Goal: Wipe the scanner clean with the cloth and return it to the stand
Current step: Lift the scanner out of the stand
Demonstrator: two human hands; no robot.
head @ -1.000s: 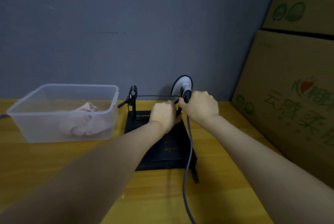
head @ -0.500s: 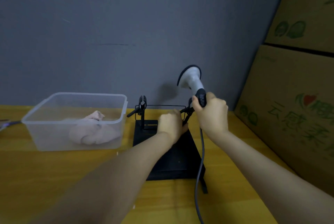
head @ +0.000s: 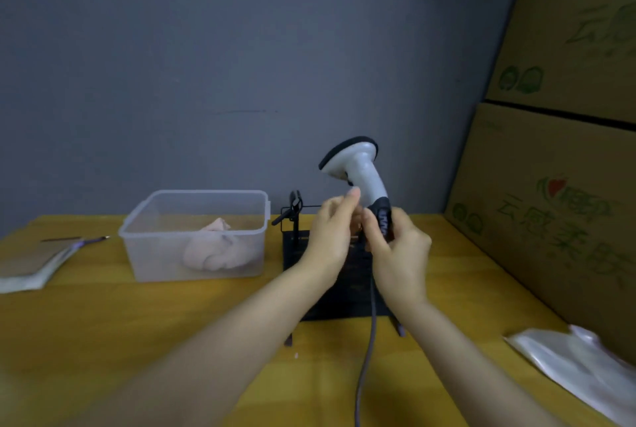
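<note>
Both above the black wire stand (head: pixel 344 296): my right hand (head: pixel 401 254) grips the white-and-black scanner (head: pixel 361 168); my left hand (head: pixel 328 237) touches it, fingers relaxed.

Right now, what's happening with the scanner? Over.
Right hand grips scanner handle, left hand fingertips at its neck. Scanner off stand, held up. Cloth untouched in tub. Nothing blocking.
</note>
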